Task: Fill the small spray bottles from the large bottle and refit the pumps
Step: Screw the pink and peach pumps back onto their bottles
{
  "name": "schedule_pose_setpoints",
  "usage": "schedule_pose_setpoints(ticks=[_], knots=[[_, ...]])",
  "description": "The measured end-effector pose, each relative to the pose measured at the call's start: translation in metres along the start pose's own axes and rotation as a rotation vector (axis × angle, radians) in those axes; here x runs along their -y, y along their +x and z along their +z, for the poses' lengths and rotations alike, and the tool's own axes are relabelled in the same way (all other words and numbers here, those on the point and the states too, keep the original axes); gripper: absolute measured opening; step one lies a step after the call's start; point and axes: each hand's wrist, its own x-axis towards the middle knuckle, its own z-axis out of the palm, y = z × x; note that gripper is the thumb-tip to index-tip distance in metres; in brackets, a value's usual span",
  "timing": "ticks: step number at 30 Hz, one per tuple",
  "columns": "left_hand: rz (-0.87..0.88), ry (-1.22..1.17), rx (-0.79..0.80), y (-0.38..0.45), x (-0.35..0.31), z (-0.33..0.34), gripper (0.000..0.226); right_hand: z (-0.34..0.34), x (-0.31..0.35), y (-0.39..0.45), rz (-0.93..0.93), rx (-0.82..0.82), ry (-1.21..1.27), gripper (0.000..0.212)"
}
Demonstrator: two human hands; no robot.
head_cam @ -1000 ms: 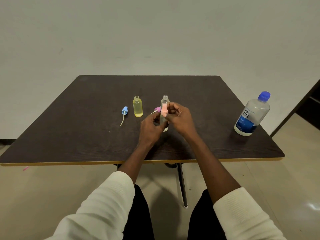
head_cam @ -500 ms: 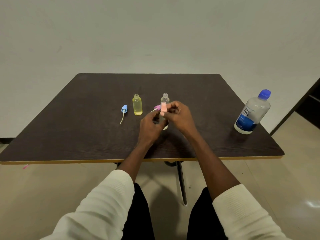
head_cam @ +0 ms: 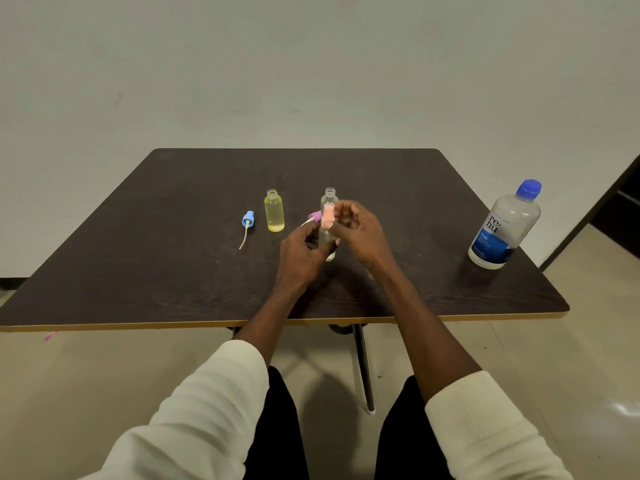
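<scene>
The left hand grips a clear bottle near the table centre; the right hand pinches its pink pump. Two bottles stand uncapped; the large bottle stays capped by the right edge, so filling seems barely begun.

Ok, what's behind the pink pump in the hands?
Directly behind the pink pump stands an uncapped clear bottle; only its neck and shoulder show. A purple pump lies beside it. The hands cover the rest.
</scene>
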Motion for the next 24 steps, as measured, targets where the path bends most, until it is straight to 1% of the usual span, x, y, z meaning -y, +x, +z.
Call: schedule_pose_setpoints(ticks=[3, 6, 9, 14, 17, 19, 21, 24], knots=[[-0.007, 0.003, -0.005, 0.0002, -0.0002, -0.0003, 0.044, -0.0010, 0.0004, 0.0010, -0.015, 0.042, -0.026, 0.025], [0.006, 0.019, -0.013, -0.0006, 0.0001, -0.0002, 0.039, -0.0009, -0.0009, 0.0001, -0.037, 0.027, -0.056, 0.018], [0.023, 0.039, -0.009, -0.0006, 0.0001, 0.0000, 0.037, -0.0008, -0.0019, 0.0009, -0.012, 0.000, -0.010, 0.029], [0.011, 0.041, -0.001, 0.0001, -0.0006, 0.0002, 0.037, -0.0025, -0.0021, 0.0052, -0.001, 0.072, -0.025, 0.027], [0.013, 0.049, -0.005, 0.0005, 0.0003, 0.0002, 0.038, -0.0020, -0.0025, 0.0034, -0.020, 0.038, -0.059, 0.022], [0.014, 0.057, -0.009, 0.0006, 0.0009, 0.0000, 0.039, -0.0007, -0.0008, 0.0028, -0.022, 0.014, -0.050, 0.028], [0.011, 0.057, -0.011, 0.0003, 0.0013, 0.0002, 0.042, -0.0005, 0.0010, 0.0024, -0.014, 0.041, -0.033, 0.030], [0.015, 0.052, -0.006, -0.0003, 0.0010, 0.0003, 0.042, -0.0015, 0.0029, 0.0027, -0.021, 0.059, -0.054, 0.023]])
